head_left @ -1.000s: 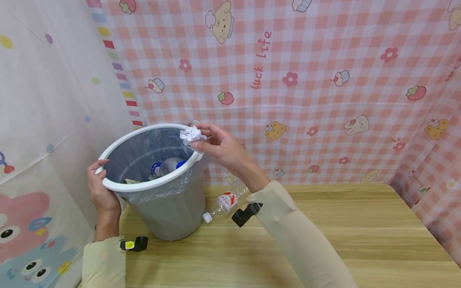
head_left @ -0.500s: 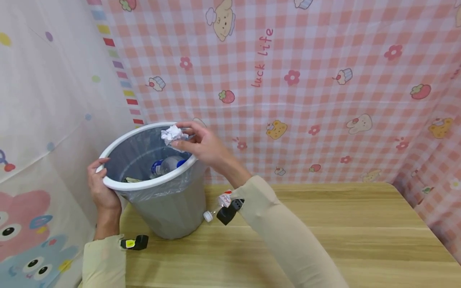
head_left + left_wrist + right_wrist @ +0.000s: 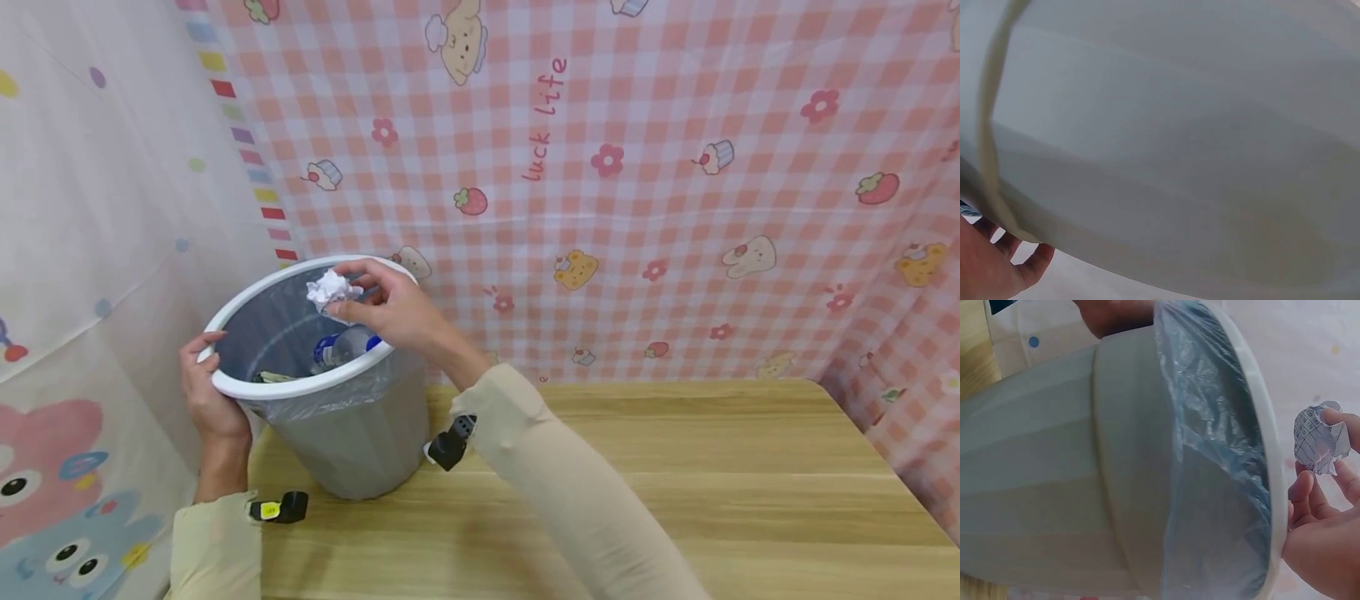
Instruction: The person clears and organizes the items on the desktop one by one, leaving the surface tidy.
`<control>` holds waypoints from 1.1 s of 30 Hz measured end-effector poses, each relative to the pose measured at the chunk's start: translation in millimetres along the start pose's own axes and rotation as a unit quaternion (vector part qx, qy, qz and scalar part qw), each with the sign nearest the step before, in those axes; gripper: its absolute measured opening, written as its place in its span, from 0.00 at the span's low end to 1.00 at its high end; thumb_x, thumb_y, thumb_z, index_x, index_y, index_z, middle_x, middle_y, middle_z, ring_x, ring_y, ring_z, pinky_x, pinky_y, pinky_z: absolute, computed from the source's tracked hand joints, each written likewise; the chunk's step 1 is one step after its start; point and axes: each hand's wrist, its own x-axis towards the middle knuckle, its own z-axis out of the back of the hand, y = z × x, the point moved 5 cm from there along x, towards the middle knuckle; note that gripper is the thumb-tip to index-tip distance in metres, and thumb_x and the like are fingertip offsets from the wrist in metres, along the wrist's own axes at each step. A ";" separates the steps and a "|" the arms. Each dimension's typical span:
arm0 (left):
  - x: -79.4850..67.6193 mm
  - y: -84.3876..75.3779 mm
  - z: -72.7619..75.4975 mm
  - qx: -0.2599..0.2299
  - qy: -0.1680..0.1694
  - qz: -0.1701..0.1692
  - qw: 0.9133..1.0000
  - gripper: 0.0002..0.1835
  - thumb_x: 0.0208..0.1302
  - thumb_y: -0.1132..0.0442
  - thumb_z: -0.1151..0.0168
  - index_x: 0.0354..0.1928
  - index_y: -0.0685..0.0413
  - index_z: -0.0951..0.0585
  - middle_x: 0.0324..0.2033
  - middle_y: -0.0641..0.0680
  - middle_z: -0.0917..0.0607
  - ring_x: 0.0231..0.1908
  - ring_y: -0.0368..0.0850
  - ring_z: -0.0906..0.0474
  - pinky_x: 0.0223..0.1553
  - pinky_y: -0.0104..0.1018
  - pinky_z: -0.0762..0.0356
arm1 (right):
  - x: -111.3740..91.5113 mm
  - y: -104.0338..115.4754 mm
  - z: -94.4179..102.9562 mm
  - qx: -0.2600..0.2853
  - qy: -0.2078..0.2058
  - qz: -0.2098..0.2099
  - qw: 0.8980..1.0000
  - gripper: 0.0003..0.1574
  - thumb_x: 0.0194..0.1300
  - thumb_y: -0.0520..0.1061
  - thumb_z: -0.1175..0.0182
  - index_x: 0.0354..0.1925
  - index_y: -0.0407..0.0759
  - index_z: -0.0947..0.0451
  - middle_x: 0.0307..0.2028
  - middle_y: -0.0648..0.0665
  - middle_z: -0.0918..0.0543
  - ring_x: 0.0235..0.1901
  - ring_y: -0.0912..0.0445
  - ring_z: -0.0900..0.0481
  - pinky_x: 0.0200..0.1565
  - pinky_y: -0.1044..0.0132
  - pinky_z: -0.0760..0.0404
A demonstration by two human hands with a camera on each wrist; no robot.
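Note:
A grey trash can [image 3: 352,450] with a white rim and a clear liner stands on the table, leaning a little to the left. My left hand [image 3: 213,400] grips its rim at the left side, fingers hooked over the edge. Over the opening, my right hand [image 3: 397,308] pinches a crumpled paper ball [image 3: 330,290] between thumb and fingers. Printed text shows on the paper ball [image 3: 1319,439] in the right wrist view. Down inside the can lies a plastic bottle [image 3: 352,343] with a blue label and cap, beside a pale greenish scrap [image 3: 272,377].
The wooden table [image 3: 675,483] reaches right and toward me. A white bottle cap [image 3: 429,452] peeks out beside the can's base, mostly hidden by the right wrist camera [image 3: 450,446]. A pink checked curtain [image 3: 637,208] hangs behind, a white one [image 3: 135,208] at left.
My right hand has moved left with the paper ball, from the can's right rim to over its opening. My sleeve and wrist camera now hide the clear bottle on the table. The left hand stays put.

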 end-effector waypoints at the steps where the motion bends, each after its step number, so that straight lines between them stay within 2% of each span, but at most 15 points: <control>1: -0.1 0.1 -0.1 0.000 -0.001 -0.001 1.000 0.19 0.69 0.66 0.65 0.46 0.53 0.22 0.50 0.56 0.22 0.50 0.47 0.26 0.51 0.31 0.32 | 0.0 -0.4 -0.8 -0.001 0.000 0.001 1.000 0.28 0.66 0.48 0.35 0.63 0.49 0.27 0.55 0.46 0.23 0.38 0.57 0.23 0.39 0.67 0.23; 5: -0.4 0.4 -0.4 0.004 0.002 0.000 1.000 0.19 0.69 0.65 0.65 0.47 0.53 0.22 0.51 0.56 0.22 0.51 0.47 0.26 0.51 0.30 0.32 | 0.4 -0.9 -3.2 -0.015 0.006 0.008 1.000 0.28 0.66 0.47 0.35 0.63 0.49 0.27 0.55 0.46 0.22 0.37 0.58 0.24 0.39 0.68 0.24; 9: -0.5 0.3 -0.4 0.007 0.005 0.002 1.000 0.19 0.70 0.65 0.65 0.47 0.53 0.22 0.51 0.56 0.23 0.51 0.47 0.26 0.51 0.30 0.32 | 0.4 -0.8 -7.3 -0.028 0.028 0.005 0.999 0.26 0.66 0.46 0.35 0.62 0.48 0.26 0.47 0.47 0.20 0.33 0.56 0.25 0.36 0.67 0.26; 14: -0.1 0.2 0.9 0.009 0.003 0.000 1.000 0.19 0.70 0.65 0.65 0.47 0.54 0.22 0.52 0.57 0.23 0.51 0.48 0.26 0.51 0.31 0.31 | -0.1 -0.1 -11.1 -0.060 0.043 -0.010 0.997 0.26 0.67 0.47 0.35 0.61 0.50 0.26 0.40 0.50 0.20 0.32 0.55 0.23 0.33 0.66 0.26; 25: 0.3 1.8 0.9 0.006 0.004 0.003 1.000 0.18 0.69 0.64 0.65 0.47 0.53 0.22 0.52 0.57 0.23 0.51 0.47 0.26 0.50 0.30 0.31 | -2.4 -0.1 -9.7 -0.071 0.047 -0.016 0.996 0.27 0.67 0.48 0.36 0.63 0.51 0.27 0.42 0.51 0.21 0.34 0.53 0.23 0.36 0.65 0.25; 33: 0.4 1.3 1.2 0.010 0.001 -0.001 1.000 0.18 0.69 0.65 0.64 0.47 0.53 0.22 0.51 0.57 0.23 0.50 0.47 0.27 0.50 0.30 0.32 | -4.9 -1.7 -8.9 -0.060 0.043 -0.013 0.997 0.27 0.68 0.50 0.37 0.63 0.52 0.27 0.42 0.51 0.21 0.29 0.54 0.27 0.33 0.65 0.27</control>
